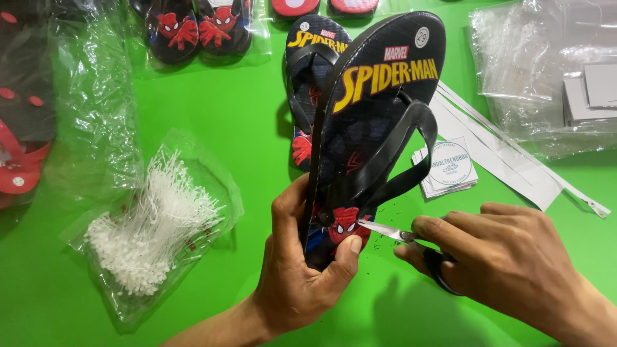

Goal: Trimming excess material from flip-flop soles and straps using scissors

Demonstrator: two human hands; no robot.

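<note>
A black flip-flop (369, 122) with a printed cartoon sole is held upright above the green desk (257, 160) at its toe end, the left hand (302, 270) clenched in a firm grip around it with the thumb pressed on the sole. Small scissors (392, 232) are grasped in the right hand (508, 257), their blades laid against the sole just beside the toe post. The step in hand is judged to be a trimming at the strap's root, for which a steady hold and a short, careful snip would be called for; a second flip-flop (308, 71) lies behind, a bag of white plastic tag pins (151, 231) to the left, and round card labels (450, 168) to the right.
</note>
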